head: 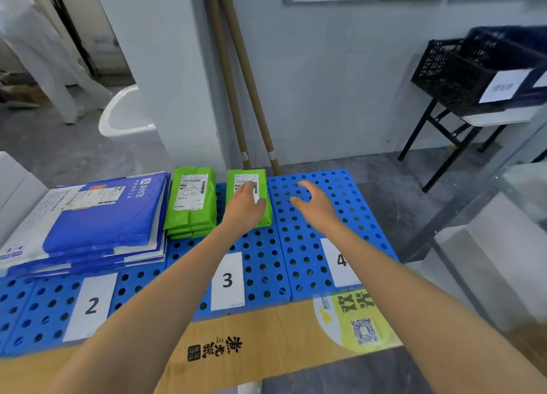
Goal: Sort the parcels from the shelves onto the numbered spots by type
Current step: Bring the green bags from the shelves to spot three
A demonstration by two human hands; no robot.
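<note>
While on blue pallet (296, 245), green parcel (247, 176) under left hand (245, 207).

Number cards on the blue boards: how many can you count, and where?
3. Card 2 front left, before the blue parcels; card 3 in the middle, beside the left forearm; card 4 right, partly behind the right forearm. Another may lie beyond the left edge.

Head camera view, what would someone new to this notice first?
The bright blue perforated boards fill the foreground, each numbered with a white label. Behind label 2 lies a stack of blue mailers, and next to it a stack of green parcels. The left hand rests flat on a lone green parcel behind label 3, while the right hand hovers open over the board behind label 4.
</note>
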